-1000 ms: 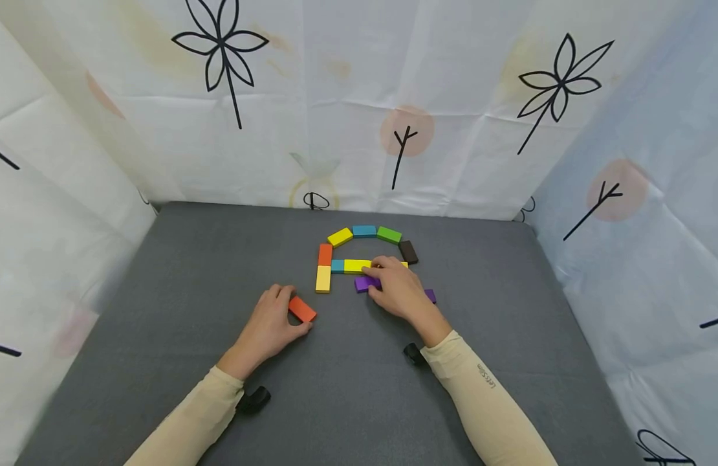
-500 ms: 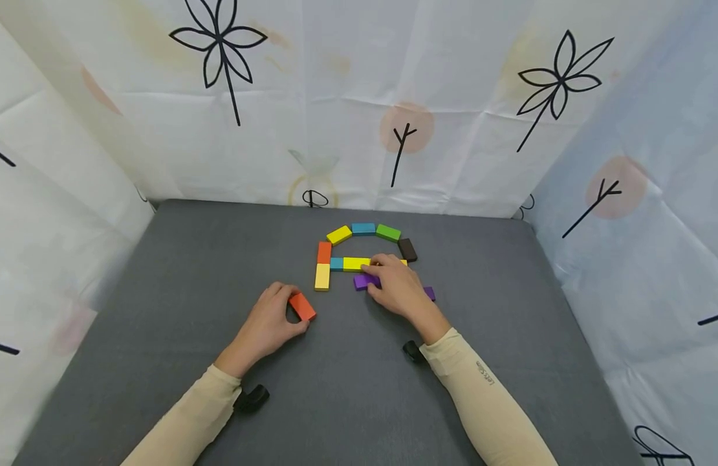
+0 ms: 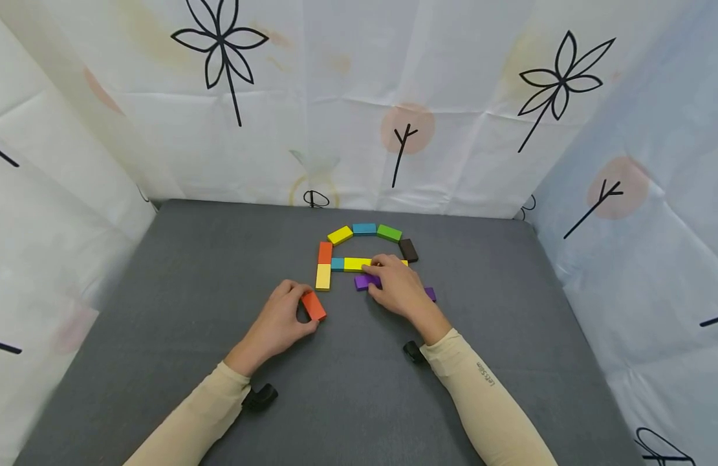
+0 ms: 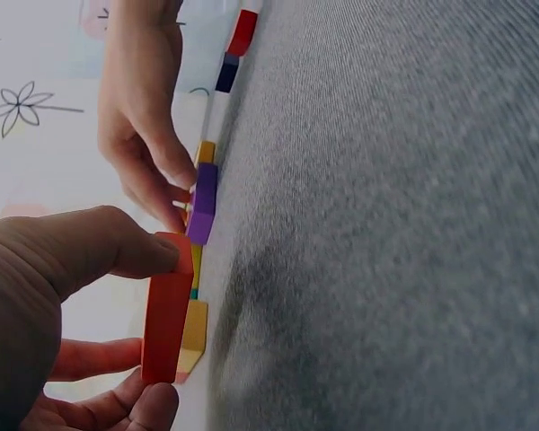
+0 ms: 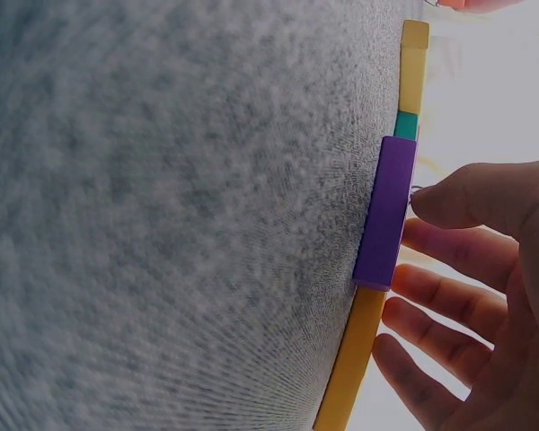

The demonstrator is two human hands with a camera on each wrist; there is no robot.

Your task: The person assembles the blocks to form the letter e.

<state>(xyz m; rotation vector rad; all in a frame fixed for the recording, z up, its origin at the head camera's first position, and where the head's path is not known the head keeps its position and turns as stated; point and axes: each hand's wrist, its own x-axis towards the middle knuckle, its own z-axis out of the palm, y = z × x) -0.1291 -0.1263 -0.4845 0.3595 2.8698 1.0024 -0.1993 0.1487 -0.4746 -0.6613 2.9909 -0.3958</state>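
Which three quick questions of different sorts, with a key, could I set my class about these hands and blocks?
1. Multiple choice: what colour is the block in the grip of the left hand?
A) green
B) orange-red
C) purple

2. True or false: in the head view, the green block lies between a blue block and a dark block.

3. Fill the gap: in the right wrist view, the nearest block to the thumb of the right hand is ____.

Key: 1. B; 2. True; 3. purple.
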